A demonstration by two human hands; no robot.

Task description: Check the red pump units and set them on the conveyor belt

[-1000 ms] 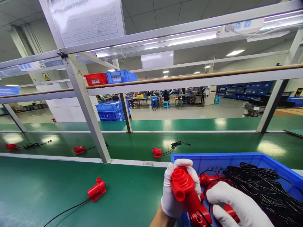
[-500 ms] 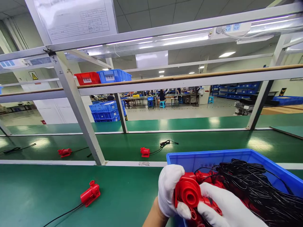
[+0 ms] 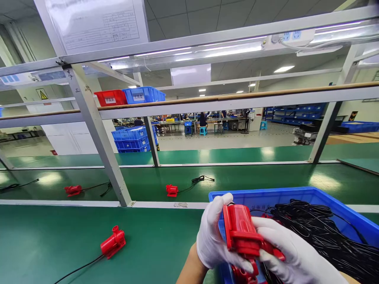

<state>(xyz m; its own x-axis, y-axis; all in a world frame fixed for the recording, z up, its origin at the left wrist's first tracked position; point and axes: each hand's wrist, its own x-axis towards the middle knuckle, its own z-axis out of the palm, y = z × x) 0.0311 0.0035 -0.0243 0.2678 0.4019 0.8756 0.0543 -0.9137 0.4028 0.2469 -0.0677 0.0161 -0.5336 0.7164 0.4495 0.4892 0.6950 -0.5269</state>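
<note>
Here I am with a red pump [image 3: 241,227] between my two gloves, right over the near left part of the blue bin [image 3: 260,193]. My left hand [image 3: 211,232] grasps it from the side, thumb up top, fingers curling underneath; my right hand [image 3: 291,252] grips its right end, fingertips partly lost behind the red plastic. Whether its cord runs down into the pile, I cannot tell. Below my gloves, more red parts [image 3: 244,274] peek out of the bin, mostly covered, and black cords [image 3: 319,228] heap over its right half, the bin's near side cut off by the frame. The writing inside its far wall is too blurred to read. Left of the bin, a lone pump [image 3: 113,242] lies on the green bench [image 3: 166,236], its cord leaving at the bottom edge. Beyond the bin and leftward sit two smaller pumps [image 3: 171,190] with cords, and a slanted metal post [image 3: 97,138] blocks part of that view. Higher up, past the bin, a shelf [image 3: 237,100] crosses everything, carrying a red tray [image 3: 110,99] and a blue tray [image 3: 144,96] on its left.
</note>
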